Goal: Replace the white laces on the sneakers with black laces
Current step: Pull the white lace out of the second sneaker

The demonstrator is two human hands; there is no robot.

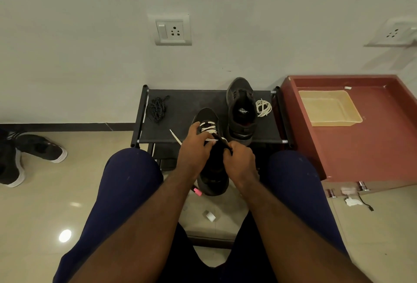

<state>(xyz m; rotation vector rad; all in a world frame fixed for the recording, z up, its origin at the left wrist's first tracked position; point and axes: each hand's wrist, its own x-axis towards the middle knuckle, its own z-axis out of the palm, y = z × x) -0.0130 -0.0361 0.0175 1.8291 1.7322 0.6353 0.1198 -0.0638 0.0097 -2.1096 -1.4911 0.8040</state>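
A black sneaker (212,176) is propped against the front of a black shoe rack (185,111), toe up, with a white lace (208,127) still threaded through its upper eyelets. My left hand (195,147) pinches the lace at the lower eyelets, and a loose white end trails to the left. My right hand (240,160) grips the sneaker's tongue and right edge. A second black sneaker (241,111) with no lace stands on the rack, a coiled white lace (263,107) beside it. A bundle of black laces (157,107) lies at the rack's left end.
A red-brown cabinet top (361,142) with a yellow tray (328,107) stands at the right. Another pair of black shoes (27,154) lies on the floor at the left. A pink object (197,192) and a white scrap (210,216) lie on the floor between my knees.
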